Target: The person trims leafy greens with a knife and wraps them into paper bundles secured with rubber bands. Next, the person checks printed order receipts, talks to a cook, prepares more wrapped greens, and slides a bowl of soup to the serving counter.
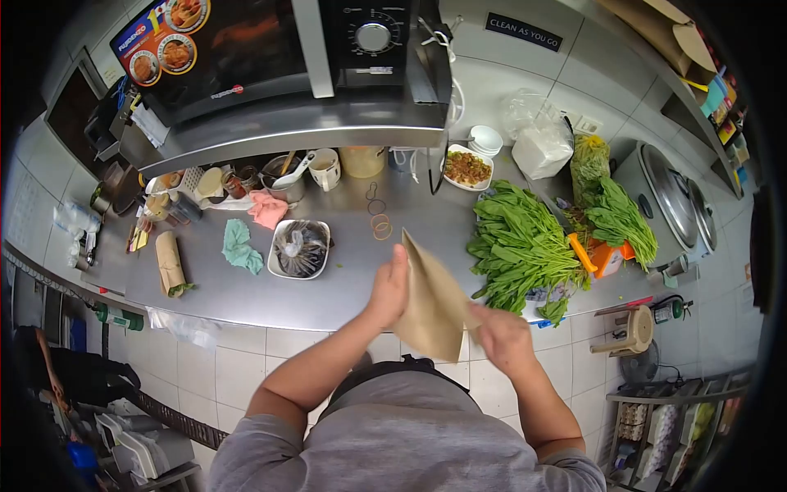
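A folded piece of brown paper [434, 299], perhaps a bag, is held over the counter's front edge. My left hand [388, 289] grips its left side, thumb up along the edge. My right hand [502, 338], slightly blurred, is closed at its lower right side. Beyond the paper, several rubber bands [381, 227] lie on the steel counter. Leafy greens with long stems [520, 238] are heaped to the right. Off to the left stands a white dish [329, 246] containing a plastic bag of something dark. A brown paper roll [170, 262] has green leaves poking from its end.
A microwave [246, 57] sits on a raised shelf ahead. Behind the greens are a dish of chopped food [468, 169] and a large metal pot [660, 184]. Teal [241, 245] and pink cloths [268, 210] lie left. Another person [70, 369] is at far left.
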`<state>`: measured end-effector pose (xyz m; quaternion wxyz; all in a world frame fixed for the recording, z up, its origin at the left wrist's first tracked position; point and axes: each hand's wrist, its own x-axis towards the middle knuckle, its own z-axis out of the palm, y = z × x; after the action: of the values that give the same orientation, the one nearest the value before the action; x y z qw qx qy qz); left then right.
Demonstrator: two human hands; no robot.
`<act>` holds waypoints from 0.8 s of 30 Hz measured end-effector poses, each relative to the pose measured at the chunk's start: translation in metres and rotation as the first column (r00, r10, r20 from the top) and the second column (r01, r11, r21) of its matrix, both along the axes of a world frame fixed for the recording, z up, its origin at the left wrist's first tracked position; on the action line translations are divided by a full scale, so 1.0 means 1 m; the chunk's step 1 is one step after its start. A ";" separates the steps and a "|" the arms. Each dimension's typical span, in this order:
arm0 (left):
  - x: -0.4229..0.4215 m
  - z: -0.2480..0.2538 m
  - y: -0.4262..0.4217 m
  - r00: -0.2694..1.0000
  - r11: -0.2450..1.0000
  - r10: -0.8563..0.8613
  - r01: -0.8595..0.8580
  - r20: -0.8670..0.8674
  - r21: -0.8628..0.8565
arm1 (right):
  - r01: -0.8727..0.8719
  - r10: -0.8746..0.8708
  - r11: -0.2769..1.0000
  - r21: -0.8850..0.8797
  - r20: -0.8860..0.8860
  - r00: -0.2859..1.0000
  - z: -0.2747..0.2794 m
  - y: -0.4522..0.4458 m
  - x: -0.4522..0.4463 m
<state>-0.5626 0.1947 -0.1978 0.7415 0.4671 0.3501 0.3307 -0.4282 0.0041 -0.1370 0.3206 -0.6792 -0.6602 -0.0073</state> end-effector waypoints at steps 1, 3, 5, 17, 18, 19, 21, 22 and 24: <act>-0.004 0.008 0.009 0.979 0.981 -0.158 0.170 -0.126 0.092 | 0.094 -0.098 0.987 0.130 0.027 0.995 -0.004 -0.006 0.014; -0.011 0.021 0.039 0.802 0.794 -0.388 0.541 -0.453 0.277 | 0.564 -0.556 0.826 -0.016 -0.189 0.809 -0.006 -0.023 0.043; 0.000 0.040 0.086 0.474 0.452 -0.349 0.841 -0.808 0.298 | 0.554 -0.469 0.832 -0.013 -0.549 0.692 -0.022 -0.028 0.072; 0.077 -0.101 0.009 0.493 0.219 0.187 0.822 -0.850 0.525 | 0.403 -0.241 0.844 -0.354 -0.922 -0.305 -0.203 -0.024 0.000; 0.075 -0.106 0.010 0.423 0.390 0.216 0.789 -0.880 0.474 | 0.368 -0.285 0.845 -0.389 -0.909 -0.305 -0.207 -0.023 -0.005; 0.073 -0.111 0.015 0.427 0.364 0.203 0.802 -0.881 0.473 | 0.394 -0.274 0.833 -0.388 -0.908 -0.316 -0.210 -0.022 -0.011; 0.073 -0.120 0.030 0.369 0.273 0.163 0.874 -0.915 0.401 | 0.348 -0.332 0.824 -0.447 -0.879 -0.342 -0.218 -0.027 -0.028; 0.074 -0.119 0.037 0.375 0.246 0.144 0.883 -0.916 0.400 | 0.290 -0.384 0.827 -0.481 -0.861 -0.333 -0.223 -0.031 -0.035; 0.078 -0.119 0.047 0.378 0.053 0.092 0.922 -0.921 0.384 | 0.067 -0.508 0.830 -0.553 -0.801 -0.316 -0.223 -0.037 -0.045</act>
<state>-0.4846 0.2416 -0.3167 0.1248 0.9767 0.1625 -0.0645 -0.4732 -0.0324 -0.3602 0.5914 -0.6041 0.0440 0.5323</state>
